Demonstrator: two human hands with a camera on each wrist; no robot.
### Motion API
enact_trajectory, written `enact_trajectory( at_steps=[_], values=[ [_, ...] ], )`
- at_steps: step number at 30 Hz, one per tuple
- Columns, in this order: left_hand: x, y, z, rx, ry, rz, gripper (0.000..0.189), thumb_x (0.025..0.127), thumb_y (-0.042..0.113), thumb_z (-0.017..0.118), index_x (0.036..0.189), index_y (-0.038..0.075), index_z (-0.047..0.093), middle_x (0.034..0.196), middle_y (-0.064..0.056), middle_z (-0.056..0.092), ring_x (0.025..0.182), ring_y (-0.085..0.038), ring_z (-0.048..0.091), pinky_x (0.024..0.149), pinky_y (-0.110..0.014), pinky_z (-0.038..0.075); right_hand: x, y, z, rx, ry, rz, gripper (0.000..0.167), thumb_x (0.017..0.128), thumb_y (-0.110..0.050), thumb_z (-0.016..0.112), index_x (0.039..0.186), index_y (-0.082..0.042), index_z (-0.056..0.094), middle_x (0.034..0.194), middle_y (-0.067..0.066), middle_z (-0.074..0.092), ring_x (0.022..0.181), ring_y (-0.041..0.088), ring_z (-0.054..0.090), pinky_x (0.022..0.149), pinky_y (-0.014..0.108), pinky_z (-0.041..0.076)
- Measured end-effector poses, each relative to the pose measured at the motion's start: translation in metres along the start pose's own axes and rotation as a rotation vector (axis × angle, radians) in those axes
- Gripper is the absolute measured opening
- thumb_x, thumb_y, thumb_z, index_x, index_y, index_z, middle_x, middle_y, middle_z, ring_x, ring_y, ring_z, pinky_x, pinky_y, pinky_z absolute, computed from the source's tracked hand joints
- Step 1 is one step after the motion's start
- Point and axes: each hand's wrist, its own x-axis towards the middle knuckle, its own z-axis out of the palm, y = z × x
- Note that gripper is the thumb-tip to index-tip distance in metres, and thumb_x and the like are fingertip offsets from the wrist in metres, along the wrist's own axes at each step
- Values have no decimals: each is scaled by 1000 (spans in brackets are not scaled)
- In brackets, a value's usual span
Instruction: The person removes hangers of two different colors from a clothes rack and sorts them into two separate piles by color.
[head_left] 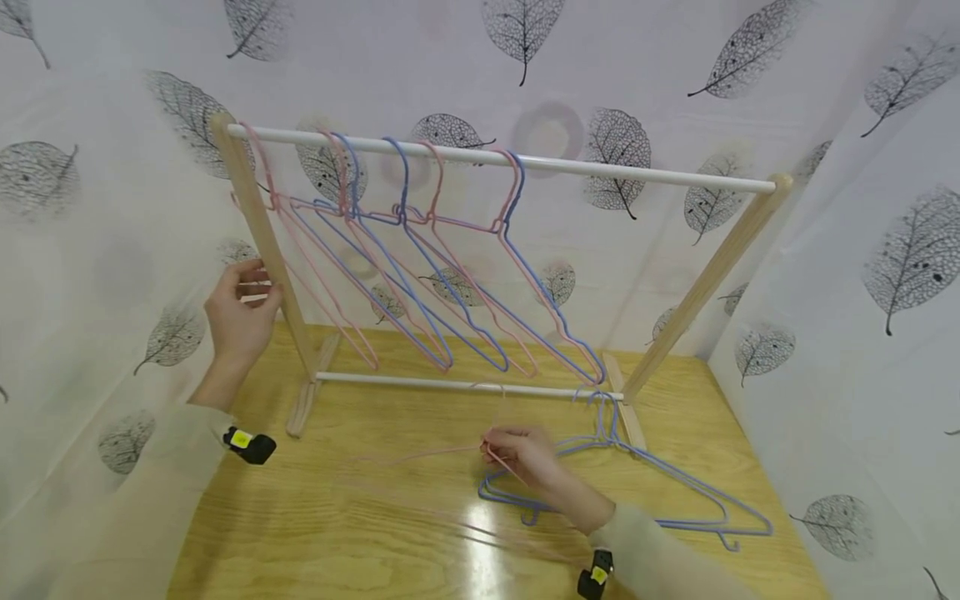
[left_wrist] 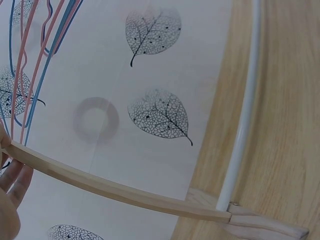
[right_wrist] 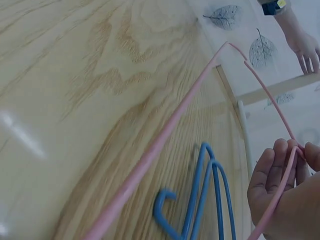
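A slender pink hanger [right_wrist: 173,122], round in section and smooth-surfaced, was pinched near its neck between the thumb and fingers of the right hand [head_left: 528,458], at six o'clock in the head view. The hanger was held above the table [head_left: 285,517]; its outline was blurred in that view, with the hook directed toward twelve o'clock. The left hand [head_left: 240,321], at nine o'clock and well apart from the right, was closed about the left post [head_left: 258,225], a squared bar of pale, grained wood.

The left post and a matching right post [head_left: 701,292], at two o'clock, were joined by a smooth white upper rail [head_left: 637,172] and a thinner white lower rail [head_left: 420,383]. Pink and blue hanging hangers [head_left: 405,212], triangular with notched shoulders, were hooked over the upper rail from its nine o'clock end to just past its middle. Their lower parts were overlapped.

Blue hangers [head_left: 697,525] were stacked on the glossy, wood-grained table at five o'clock, with small hooks projecting from their lower bars. Part of this stack was covered by the right forearm. A black device [head_left: 251,446] with a yellow label was worn at the left wrist. The rack was backed toward twelve o'clock by a pale sheet [head_left: 420,50] printed with dark, veined leaves.
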Motion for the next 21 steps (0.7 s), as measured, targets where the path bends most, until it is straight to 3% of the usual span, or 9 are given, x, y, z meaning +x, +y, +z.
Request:
enact_trajectory(
  at_steps=[14, 21],
  values=[
    [0, -3, 0, 16, -9, 8, 37, 97, 6, 68, 133, -1, 66, 98, 29, 55, 84, 14, 57, 72, 2, 49, 32, 23, 63, 39, -45, 19, 29, 100, 4, 60, 118, 26, 63, 78, -5, 75, 75, 7, 71, 75, 19, 62],
    [0, 0, -1, 23, -10, 4, 36, 97, 6, 68, 132, -2, 65, 98, 31, 55, 84, 14, 57, 72, 1, 49, 44, 37, 92, -7, -74, 53, 38, 98, 4, 63, 124, 31, 57, 75, -6, 74, 72, 3, 71, 68, 15, 60]
  ],
)
